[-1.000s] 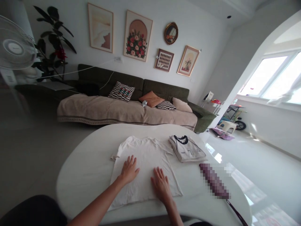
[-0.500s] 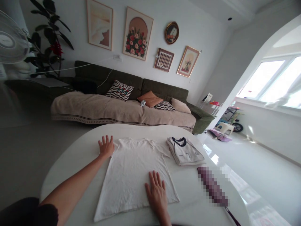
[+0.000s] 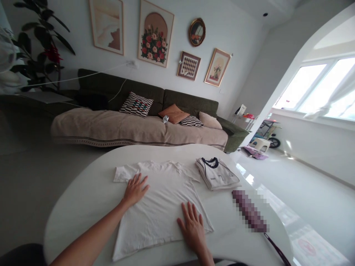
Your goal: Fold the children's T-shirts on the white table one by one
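Note:
A white T-shirt (image 3: 163,192) lies spread flat on the round white table (image 3: 91,199), its left sleeve stretched out toward the left. My left hand (image 3: 135,190) rests flat and open on the shirt just below that sleeve. Near the shirt's lower right hem my right hand (image 3: 192,226) lies flat with its fingers spread. Neither hand holds anything.
A folded white shirt with a dark collar (image 3: 217,173) sits on the table to the right. A blurred purple object (image 3: 249,211) lies near the right edge. Behind the table stands a dark green sofa (image 3: 144,118) with cushions and a beige throw.
My left hand has come back from the table at the shirt's left shoulder onto the shirt, and the left sleeve now lies spread out. My right hand has barely moved.

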Demonstrator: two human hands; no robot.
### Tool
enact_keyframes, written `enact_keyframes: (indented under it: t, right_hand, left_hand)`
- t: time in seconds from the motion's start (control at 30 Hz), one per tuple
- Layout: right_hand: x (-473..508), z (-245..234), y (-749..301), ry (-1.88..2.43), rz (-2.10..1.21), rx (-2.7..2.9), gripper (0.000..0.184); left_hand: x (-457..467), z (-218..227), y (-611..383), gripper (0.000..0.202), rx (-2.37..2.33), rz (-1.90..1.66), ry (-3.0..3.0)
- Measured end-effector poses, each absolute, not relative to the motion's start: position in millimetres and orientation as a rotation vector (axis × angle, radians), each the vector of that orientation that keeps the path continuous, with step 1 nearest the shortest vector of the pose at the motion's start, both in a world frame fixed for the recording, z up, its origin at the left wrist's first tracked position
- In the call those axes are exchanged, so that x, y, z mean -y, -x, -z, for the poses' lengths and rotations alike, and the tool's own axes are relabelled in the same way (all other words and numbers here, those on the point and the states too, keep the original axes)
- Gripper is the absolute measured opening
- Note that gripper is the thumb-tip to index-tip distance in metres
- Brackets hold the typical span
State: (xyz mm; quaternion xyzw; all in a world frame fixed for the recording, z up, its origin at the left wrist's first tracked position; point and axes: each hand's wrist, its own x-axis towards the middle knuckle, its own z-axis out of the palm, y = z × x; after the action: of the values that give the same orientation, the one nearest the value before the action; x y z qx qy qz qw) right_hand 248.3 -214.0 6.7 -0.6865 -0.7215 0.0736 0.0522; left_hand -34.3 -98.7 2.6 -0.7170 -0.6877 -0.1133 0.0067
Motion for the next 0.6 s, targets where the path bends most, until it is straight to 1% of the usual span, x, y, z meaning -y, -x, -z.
enact_keyframes:
  t: [0.1,0.2,0.27,0.33,0.43,0.5,0.6]
  right_hand:
    - [219,-8,-260,2.205,-0.239,2.11,0.061]
    - [210,-19,-250,2.266,-0.287,2.038,0.06]
    - [194,-27,-230,2.152,-0.341,2.085,0.059]
    - [173,-33,-206,1.939,-0.406,2.219,0.056]
    - [133,-32,-173,1.702,-0.452,2.385,0.056]
    - [103,-28,-160,1.659,-0.446,2.433,0.055]
    - [57,-22,-158,1.755,-0.403,2.413,0.049]
  left_hand:
    - [101,0,32,0.053,2.122,0.365,2.229]
    - [102,1,29,0.055,2.08,0.378,2.228]
    - [101,2,29,0.056,2.017,0.413,2.25]
    - [100,2,31,0.056,1.957,0.45,2.284]
    - [98,5,34,0.055,1.966,0.45,2.305]
    - [97,7,35,0.055,2.0,0.43,2.298]
    - [95,7,34,0.055,2.023,0.407,2.287]
